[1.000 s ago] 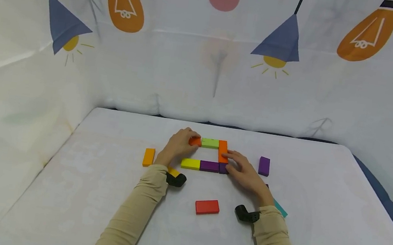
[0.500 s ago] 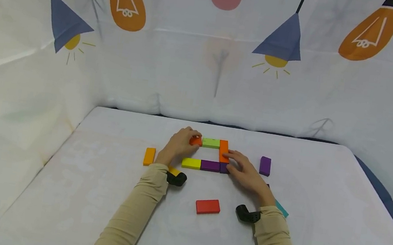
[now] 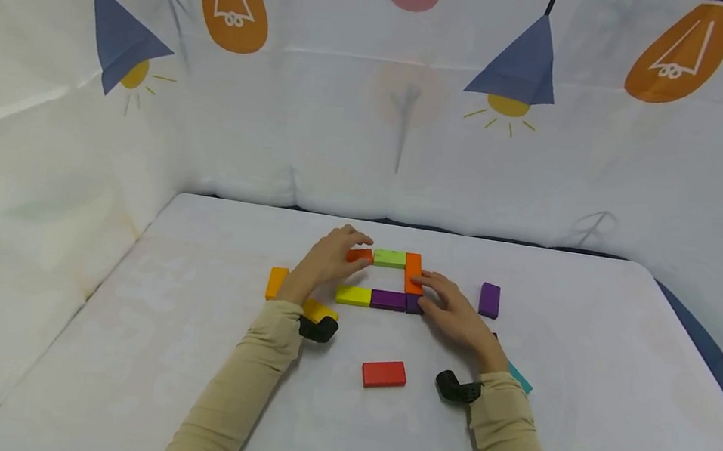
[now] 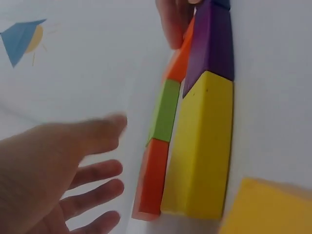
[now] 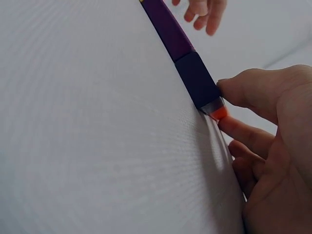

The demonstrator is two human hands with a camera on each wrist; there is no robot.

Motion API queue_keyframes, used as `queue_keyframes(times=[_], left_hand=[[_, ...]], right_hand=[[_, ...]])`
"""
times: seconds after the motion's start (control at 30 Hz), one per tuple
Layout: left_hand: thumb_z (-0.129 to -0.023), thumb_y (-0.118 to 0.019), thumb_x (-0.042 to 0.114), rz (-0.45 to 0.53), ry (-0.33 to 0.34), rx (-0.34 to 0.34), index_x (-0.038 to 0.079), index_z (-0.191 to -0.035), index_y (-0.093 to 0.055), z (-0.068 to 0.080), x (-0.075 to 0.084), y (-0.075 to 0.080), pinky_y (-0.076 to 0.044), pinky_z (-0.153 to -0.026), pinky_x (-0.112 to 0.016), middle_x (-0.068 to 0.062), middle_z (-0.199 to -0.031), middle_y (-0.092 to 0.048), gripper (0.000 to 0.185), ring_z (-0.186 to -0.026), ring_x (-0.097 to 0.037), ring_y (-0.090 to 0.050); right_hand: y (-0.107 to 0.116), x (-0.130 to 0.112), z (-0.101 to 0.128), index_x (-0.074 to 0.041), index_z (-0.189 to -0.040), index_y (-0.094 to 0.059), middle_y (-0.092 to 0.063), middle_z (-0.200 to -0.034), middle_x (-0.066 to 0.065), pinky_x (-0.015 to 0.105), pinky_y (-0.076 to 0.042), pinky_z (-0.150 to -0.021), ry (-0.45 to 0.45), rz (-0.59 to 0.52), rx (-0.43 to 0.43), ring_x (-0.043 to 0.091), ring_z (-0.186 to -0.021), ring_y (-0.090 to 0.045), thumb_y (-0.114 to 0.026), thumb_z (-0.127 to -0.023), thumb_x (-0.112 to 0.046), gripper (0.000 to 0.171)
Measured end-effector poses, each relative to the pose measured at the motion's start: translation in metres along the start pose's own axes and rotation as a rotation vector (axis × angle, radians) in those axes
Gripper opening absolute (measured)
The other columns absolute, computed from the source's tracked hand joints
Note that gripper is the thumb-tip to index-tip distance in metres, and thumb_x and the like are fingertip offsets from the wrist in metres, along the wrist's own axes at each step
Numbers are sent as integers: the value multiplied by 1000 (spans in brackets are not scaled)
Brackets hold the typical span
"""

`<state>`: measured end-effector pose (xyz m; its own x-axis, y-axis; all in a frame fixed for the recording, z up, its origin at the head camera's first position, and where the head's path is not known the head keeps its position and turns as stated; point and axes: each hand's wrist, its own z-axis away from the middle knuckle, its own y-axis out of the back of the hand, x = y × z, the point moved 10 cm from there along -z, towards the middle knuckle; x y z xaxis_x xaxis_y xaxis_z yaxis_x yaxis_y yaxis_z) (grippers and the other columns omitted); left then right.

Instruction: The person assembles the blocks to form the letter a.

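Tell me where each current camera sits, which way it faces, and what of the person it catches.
Head: on the head, facing forward and down at the white table; both sleeves, left hand and right hand show.
Left wrist: on that wrist, looking along the yellow block and purple block; the left hand shows, and right fingers at top.
Right wrist: on that wrist, looking low across the table past the dark block; the right hand shows, left fingers at top.
Shared: head and left wrist both show the green block.

At least 11 blocks (image 3: 384,374) — 2 hands (image 3: 457,318), 2 sleeves (image 3: 233,391) — 1 table (image 3: 373,448).
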<state>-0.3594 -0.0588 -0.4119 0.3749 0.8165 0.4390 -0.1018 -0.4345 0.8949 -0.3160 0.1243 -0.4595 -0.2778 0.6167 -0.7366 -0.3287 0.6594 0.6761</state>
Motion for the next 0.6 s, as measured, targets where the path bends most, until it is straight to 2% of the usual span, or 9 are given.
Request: queue_keyframes(times=[0.27, 0.4, 0.5, 0.6], left_hand=[[-80, -56, 51, -55, -70, -135, 21, -122, -53, 23, 18, -11, -43, -88, -34, 1, -117, -50, 52, -101, -15, -47], [-78, -61, 46, -73, -110, -187, 20, -120, -54, 34, 22, -16, -43, -84, -29, 1, -111, -53, 50, -96, -13, -48], [-77, -64, 41, -86, -134, -202, 18, -118, -56, 39, 23, -17, -43, -85, -28, 0, -109, -54, 48, -96, -13, -49], [-78, -65, 37, -98, -128, -219, 18, -118, -57, 42, 22, -18, -43, -86, -28, 0, -110, -54, 45, -96, -12, -49]], right_hand=[[4, -1, 3, -25, -130, -42, -25, -145, 0, 55, -15, -105, 1, -1, -3, 26, -137, -13, -46, -91, -31, 40], [3, -1, 2, -25, -130, -42, -25, -145, 0, 55, -14, -106, 3, -8, -5, 25, -137, -13, -46, -91, -32, 40], [2, -1, 1, -26, -130, -42, -25, -145, 0, 55, -14, -106, -1, -9, -6, 25, -137, -13, -46, -91, -32, 39], [0, -1, 2, -26, -130, -42, -25, -145, 0, 55, -14, -106, 1, -11, -6, 25, -137, -13, -46, -91, -32, 39]])
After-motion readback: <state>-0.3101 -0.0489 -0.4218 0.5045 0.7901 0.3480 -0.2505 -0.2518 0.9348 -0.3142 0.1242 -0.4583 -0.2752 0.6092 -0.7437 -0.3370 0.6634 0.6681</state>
